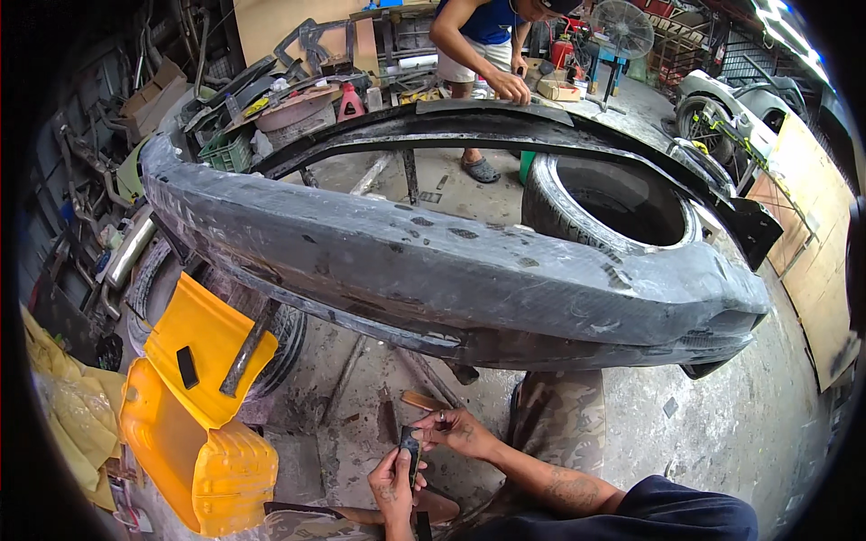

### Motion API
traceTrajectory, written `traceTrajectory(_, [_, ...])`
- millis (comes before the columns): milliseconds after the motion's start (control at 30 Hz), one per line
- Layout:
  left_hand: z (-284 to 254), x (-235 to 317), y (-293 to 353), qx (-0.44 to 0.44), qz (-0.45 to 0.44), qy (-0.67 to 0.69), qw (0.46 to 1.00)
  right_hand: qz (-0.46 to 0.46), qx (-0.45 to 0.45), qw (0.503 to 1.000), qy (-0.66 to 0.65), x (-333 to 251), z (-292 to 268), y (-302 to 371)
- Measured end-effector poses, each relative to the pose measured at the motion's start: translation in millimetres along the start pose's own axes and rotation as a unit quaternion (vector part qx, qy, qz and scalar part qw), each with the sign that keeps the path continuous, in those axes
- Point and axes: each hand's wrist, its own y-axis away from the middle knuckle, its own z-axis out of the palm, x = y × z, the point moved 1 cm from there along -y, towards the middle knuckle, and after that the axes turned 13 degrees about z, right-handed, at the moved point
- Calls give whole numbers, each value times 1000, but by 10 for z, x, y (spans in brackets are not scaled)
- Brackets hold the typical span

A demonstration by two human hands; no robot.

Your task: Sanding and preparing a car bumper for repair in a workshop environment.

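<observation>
My left hand (391, 485) is closed around a small dark flat piece (410, 444), thumb along its near face. The piece stands upright between my hands, and its exact kind I cannot make out. My right hand (465, 435) pinches at the upper edge of this same piece. Just beyond the right fingers shows a brown strip (420, 399); whether it is touched is unclear. A long grey car bumper (433, 248), scuffed with whitish dust and dark wet patches, stretches across in front of me, raised off the floor and apart from both hands.
To the left, a yellow plastic container (162, 442) lies with a yellow panel carrying a dark phone-like slab (187, 367) and a bar. Tyres (541, 203) stand beneath and behind the bumper. Across it, another person's hand (510, 87) rests on a black bumper piece (487, 117).
</observation>
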Motion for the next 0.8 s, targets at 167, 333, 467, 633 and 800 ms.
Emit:
traceTrajectory(167, [20, -44, -17, -6, 12, 11, 1000, -12, -4, 1000, -5, 16, -41, -16])
traceTrajectory(333, [7, -171, -49, -10, 22, 2, 1000, -16, 2, 1000, 19, 32, -61, -55])
traceTrajectory(467, [14, -231, -107, -7, 12, -1, 1000, -16, 6, 1000, 9, 12, -109, -45])
traceTrajectory(633, [8, -223, -50, -3, 5, -15, 1000, -50, 5, 998, 21, 111, -123, -62])
traceTrajectory(800, [10, -106, 179, 18, -19, -6, 1000, 4, -7, 996, -88, 318, -164, -130])
